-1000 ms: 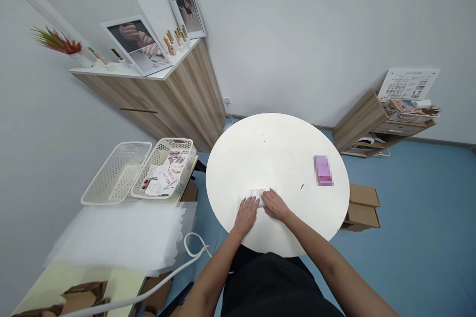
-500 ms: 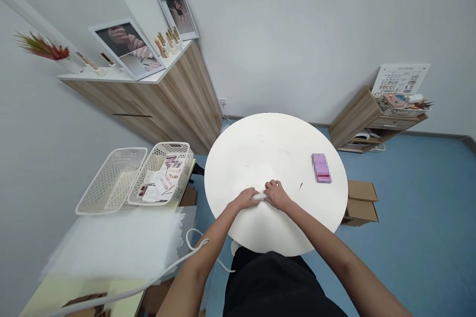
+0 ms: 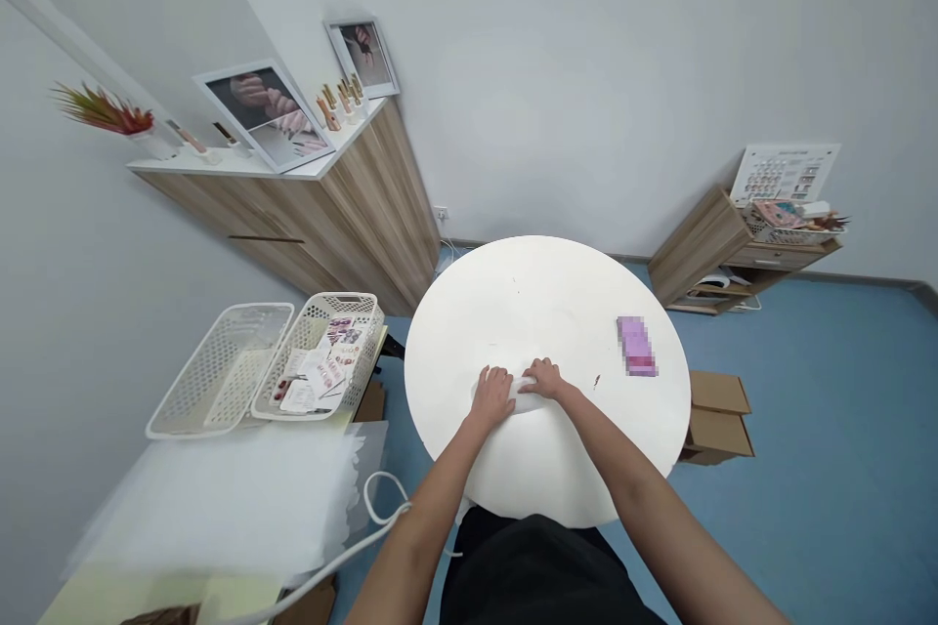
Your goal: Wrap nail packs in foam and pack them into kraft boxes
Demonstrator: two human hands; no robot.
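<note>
Both my hands are at the near half of the round white table, on a translucent whitish sheet or bag whose exact kind I cannot make out. My left hand lies on its left part, palm down with the fingers stretched out. The fingers of my right hand are bent and closed on its right upper edge. Farther right on the tabletop lies a purple, pixelated rectangular item, apart from both hands.
At the left, a white basket of printed cards stands beside another white basket. Clear plastic sheets and a white cable are nearby. Cardboard boxes stand right of the table, beyond them a wooden cabinet.
The whitish thing was a narrow roll or bundle between my hands; now it is spread wider and flatter. My left hand has flattened onto it. The view has tilted slightly upward.
</note>
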